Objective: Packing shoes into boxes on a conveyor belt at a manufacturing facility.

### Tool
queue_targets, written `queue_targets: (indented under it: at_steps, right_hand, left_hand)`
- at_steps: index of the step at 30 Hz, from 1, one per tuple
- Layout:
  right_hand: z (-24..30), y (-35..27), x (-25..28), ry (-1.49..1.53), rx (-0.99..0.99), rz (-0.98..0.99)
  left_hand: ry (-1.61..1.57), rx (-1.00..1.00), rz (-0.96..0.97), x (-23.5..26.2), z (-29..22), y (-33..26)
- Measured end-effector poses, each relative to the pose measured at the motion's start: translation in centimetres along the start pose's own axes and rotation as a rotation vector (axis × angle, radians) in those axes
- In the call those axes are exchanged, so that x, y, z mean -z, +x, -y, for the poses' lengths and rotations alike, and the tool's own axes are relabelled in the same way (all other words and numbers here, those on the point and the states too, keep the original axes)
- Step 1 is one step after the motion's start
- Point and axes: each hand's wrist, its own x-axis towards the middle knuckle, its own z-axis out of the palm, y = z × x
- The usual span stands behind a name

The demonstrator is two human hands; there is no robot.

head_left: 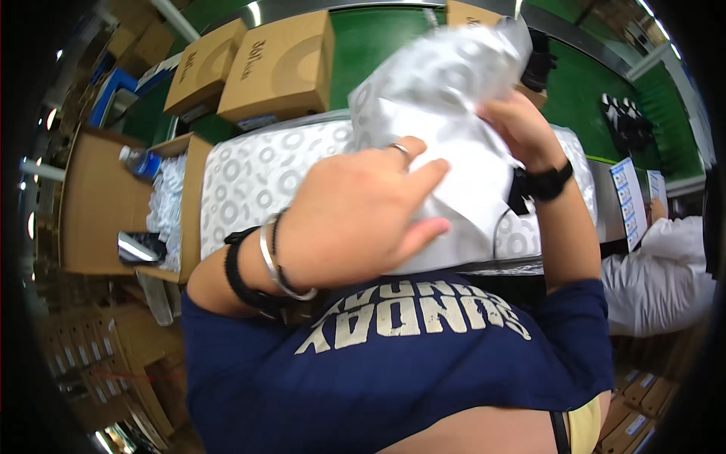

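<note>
- Fingers (423,175) of the left hand (355,219) are lying pressed together and flat against the near face of a white plastic bag (454,151), with a ring showing on one of them and the thumb pushing into the bag's lower edge.
- Across from it, the right hand (522,125) is curling over the bag's far right side — its fingertips are sinking behind the crinkled plastic, so I cannot tell how far apart they are sitting, though the hand is plainly gripping the bag.
- Both hands are holding the bag up close to the camera, above the chest, where it is hiding the middle of a table covered by a white sheet with grey rings (257,178).
- A silver bangle (276,268) and dark bands are circling the left wrist, and a black watch (548,184) is sitting on the right wrist.
- Brown cardboard boxes (280,68) are resting on a green conveyor belt (370,38) beyond the table.
- An open carton (98,204) is standing to the left, with a water bottle (140,161) and white packets lying at its right edge.
- Another person's white sleeve (658,280) is showing at the right — near white printed sheets (630,200) standing upright.
</note>
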Motion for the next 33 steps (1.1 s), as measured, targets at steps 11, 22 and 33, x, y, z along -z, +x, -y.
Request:
queue_targets:
  at_steps: [11, 22, 33]
  right_hand:
    - [-1.9, 0.3, 13.7, -0.180, 0.110, -0.556]
    - [3.2, 9.9, 19.6, -0.721, 0.480, -0.450]
    - [1.3, -8.7, 8.6, -0.976, 0.375, -0.247]
  left_hand:
    - [0.373, -0.077, 0.934, -19.0, -1.3, 18.7]
    - [0.353, -0.046, 0.771, -20.9, -3.4, 18.0]
    - [0.205, -0.459, 0.315, -20.7, -2.9, 17.1]
